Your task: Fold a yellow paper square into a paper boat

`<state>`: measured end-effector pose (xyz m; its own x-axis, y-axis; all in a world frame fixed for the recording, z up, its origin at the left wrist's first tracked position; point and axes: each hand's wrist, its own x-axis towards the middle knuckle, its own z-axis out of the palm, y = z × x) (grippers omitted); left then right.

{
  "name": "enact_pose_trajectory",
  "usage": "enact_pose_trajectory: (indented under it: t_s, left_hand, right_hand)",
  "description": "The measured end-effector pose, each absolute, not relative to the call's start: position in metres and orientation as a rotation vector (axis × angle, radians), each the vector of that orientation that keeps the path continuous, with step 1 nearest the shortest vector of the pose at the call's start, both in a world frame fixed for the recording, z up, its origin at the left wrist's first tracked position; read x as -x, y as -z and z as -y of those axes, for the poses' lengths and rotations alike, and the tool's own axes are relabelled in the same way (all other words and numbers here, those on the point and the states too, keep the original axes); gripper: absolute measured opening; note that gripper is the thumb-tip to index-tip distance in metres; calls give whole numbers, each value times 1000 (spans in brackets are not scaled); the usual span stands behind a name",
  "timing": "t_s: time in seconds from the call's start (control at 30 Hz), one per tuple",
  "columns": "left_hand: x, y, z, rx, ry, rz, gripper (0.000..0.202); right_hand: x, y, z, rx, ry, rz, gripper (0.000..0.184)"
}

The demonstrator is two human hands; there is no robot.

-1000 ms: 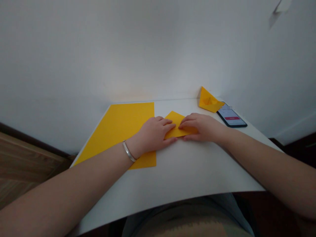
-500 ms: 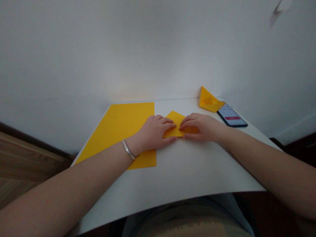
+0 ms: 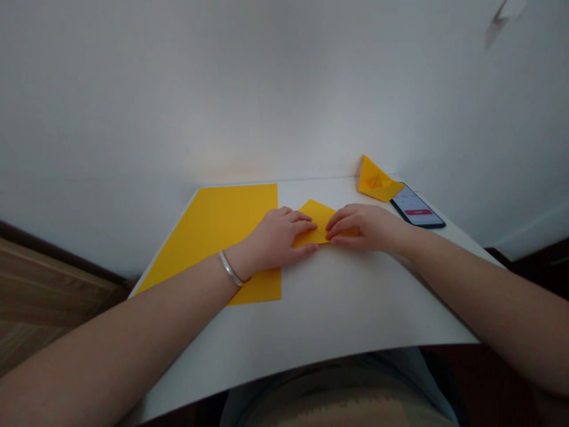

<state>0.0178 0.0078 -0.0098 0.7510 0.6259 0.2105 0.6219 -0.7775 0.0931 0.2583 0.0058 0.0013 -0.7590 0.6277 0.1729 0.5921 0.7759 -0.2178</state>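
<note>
A small folded piece of yellow paper (image 3: 316, 217) lies on the white table (image 3: 338, 296), near its middle. My left hand (image 3: 275, 242) lies over the piece's left side, fingers on top and thumb along its near edge. My right hand (image 3: 367, 227) covers the right side, fingertips pressing the paper close to the left hand's. Both hands curl around the folded piece and grip it against the table. A silver bangle (image 3: 230, 268) sits on my left wrist.
A large flat yellow sheet (image 3: 213, 228) lies at the left of the table, partly under my left hand. A folded yellow paper boat (image 3: 377, 181) stands at the back right beside a lit phone (image 3: 416, 208). A white wall rises right behind the table.
My right hand's fingers have slid slightly along the folded piece, closer over its near edge. The left hand has hardly moved.
</note>
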Motion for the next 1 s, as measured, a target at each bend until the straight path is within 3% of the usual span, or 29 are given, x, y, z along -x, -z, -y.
enact_pose_trajectory:
  t_s: [0.6, 0.87, 1.0]
  left_hand:
    - [-16, 6, -19, -2792, -310, -1021, 32]
    - [-17, 6, -6, -3251, -227, -875, 37]
    - [-20, 3, -2, -3365, -138, -884, 29]
  right_hand:
    - [-261, 11, -21, 943, -465, 2623, 14]
    - [-252, -6, -1, 1088, -135, 2761, 25]
    - [-247, -12, 8, 1122, 58, 2819, 35]
